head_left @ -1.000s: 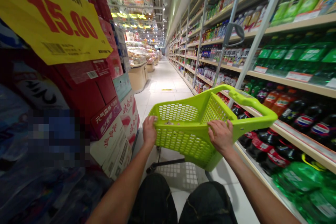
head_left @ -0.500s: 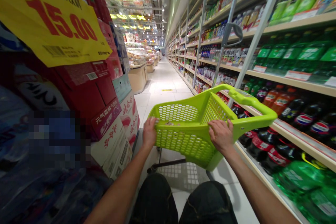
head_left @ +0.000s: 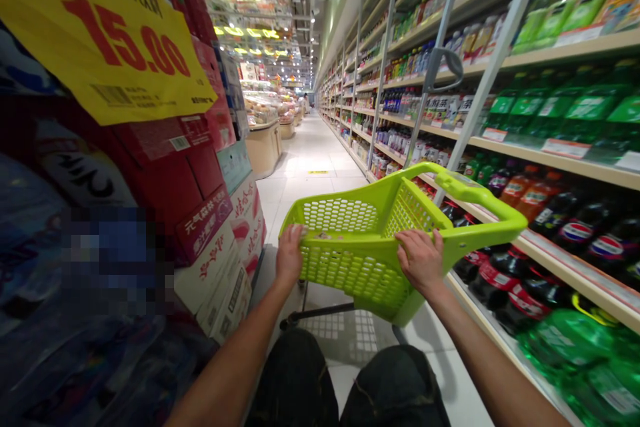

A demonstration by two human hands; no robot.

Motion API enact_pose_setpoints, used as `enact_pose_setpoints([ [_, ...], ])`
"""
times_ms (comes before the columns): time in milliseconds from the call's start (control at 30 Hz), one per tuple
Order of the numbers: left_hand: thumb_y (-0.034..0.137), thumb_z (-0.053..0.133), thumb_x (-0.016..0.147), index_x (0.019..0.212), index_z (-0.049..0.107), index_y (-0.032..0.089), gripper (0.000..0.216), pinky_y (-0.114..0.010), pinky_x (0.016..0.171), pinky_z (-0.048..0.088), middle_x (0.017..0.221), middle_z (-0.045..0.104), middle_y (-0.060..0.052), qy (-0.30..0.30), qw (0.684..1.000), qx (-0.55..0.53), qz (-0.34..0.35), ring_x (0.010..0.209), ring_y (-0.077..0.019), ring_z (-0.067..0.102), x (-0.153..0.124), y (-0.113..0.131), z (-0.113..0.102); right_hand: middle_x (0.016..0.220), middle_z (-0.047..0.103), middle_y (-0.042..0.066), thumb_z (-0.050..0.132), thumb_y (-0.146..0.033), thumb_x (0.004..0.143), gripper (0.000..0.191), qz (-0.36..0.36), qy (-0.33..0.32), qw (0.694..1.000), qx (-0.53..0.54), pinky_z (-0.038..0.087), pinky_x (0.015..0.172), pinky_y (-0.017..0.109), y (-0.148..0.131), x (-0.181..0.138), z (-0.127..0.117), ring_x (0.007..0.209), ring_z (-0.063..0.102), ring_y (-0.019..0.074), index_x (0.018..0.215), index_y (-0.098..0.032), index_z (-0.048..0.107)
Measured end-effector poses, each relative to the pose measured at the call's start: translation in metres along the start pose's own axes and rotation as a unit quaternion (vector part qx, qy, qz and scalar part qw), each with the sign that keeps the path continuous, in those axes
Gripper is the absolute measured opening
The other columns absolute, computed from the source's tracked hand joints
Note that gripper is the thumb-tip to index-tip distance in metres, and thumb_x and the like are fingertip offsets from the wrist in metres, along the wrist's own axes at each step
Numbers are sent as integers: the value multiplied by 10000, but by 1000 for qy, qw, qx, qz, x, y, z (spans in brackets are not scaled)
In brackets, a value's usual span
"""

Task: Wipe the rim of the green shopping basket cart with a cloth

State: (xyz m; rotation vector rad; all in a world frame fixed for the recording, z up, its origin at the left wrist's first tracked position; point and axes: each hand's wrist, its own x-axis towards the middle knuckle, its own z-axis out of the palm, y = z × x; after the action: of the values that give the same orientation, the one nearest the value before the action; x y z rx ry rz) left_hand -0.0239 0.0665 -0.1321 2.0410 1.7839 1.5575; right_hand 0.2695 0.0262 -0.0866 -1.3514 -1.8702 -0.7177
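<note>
A lime-green plastic shopping cart (head_left: 350, 273) stands sideways in front of my knees, its handle to the right by the shelves. My left hand (head_left: 290, 257) is closed over the near rim at the cart's left end. Further right, my right hand (head_left: 421, 257) grips the same rim close to the handle end, fingers curled over the edge. Small bits that I cannot make out show inside the basket near the rim. Beneath the basket a dark frame bar and a wheel are partly visible.
Drink shelves (head_left: 565, 147) with bottles line the right side. Stacked cartons (head_left: 200, 233) under a yellow price sign (head_left: 125, 40) crowd the left. A tiled aisle (head_left: 305, 147) runs ahead past food counters (head_left: 263, 147). A grey hoop-shaped handle (head_left: 444, 70) sticks out from the shelving.
The view has shifted very slightly. Both hands keep their hold on the cart's rim, and the cart stays almost in the same place.
</note>
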Motion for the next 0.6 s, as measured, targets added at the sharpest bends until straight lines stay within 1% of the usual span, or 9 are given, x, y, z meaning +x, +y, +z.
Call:
enact_pose_setpoints([
  [100,22,350,704,1137,510,147,478,-445,1028,305,1171,544,-104,51,994,-38,-91,1170,-219,424,3,-5,-11,932,665,48,490,-219,788,191,21,10,1000,-1,143,1010,482,-2,1,2,957,528,224,913,-197,633],
  [233,78,430,703,1111,536,162,430,-393,1003,348,1156,564,-88,1,979,-167,-119,1092,-203,493,-7,52,15,1045,627,88,439,-255,824,278,2,-15,996,82,205,1003,499,-37,0,8,1003,530,230,1058,-186,572],
  [300,197,484,740,1131,523,167,395,-365,966,382,1132,581,-79,-61,920,-343,-181,1042,-193,530,-11,87,26,1228,515,119,398,-289,847,387,-27,-37,984,169,292,985,444,-64,-1,14,1123,469,224,1212,-179,460],
  [367,421,452,783,1106,541,157,427,-335,896,435,1043,619,-83,-150,811,-519,-225,975,-187,573,-11,111,27,1344,381,138,392,-327,848,489,-27,-35,971,233,337,969,427,-87,1,20,1231,360,236,1308,-170,343],
  [433,621,311,779,1098,549,145,620,-329,848,461,977,636,-94,-241,718,-611,-232,939,-192,594,-6,117,18,1370,330,144,421,-333,837,522,-11,-18,965,261,340,975,442,-99,9,26,1260,311,253,1323,-172,322],
  [467,656,239,779,1106,545,145,680,-338,846,461,978,636,-99,-270,705,-615,-227,949,-198,593,-2,113,11,1359,343,139,433,-312,834,492,-10,-11,964,267,344,975,441,-102,14,30,1251,322,253,1303,-183,359],
  [500,643,207,794,1120,537,149,678,-350,858,454,1008,630,-101,-279,724,-591,-221,978,-202,583,3,106,5,1339,372,128,438,-276,833,440,-16,-8,964,267,351,973,433,-102,21,34,1232,348,245,1266,-199,414],
  [533,589,219,823,1136,526,156,616,-363,889,434,1066,613,-102,-264,771,-539,-213,1030,-204,557,7,97,-1,1310,410,116,434,-233,834,384,-28,-8,965,259,359,968,425,-103,27,39,1207,378,236,1216,-214,471],
  [600,398,323,854,1160,507,170,424,-398,973,361,1219,536,-97,-197,895,-356,-183,1164,-209,457,14,74,-10,1214,505,102,424,-153,829,318,-63,-21,974,218,371,954,419,-103,36,49,1143,437,227,1109,-221,560],
])
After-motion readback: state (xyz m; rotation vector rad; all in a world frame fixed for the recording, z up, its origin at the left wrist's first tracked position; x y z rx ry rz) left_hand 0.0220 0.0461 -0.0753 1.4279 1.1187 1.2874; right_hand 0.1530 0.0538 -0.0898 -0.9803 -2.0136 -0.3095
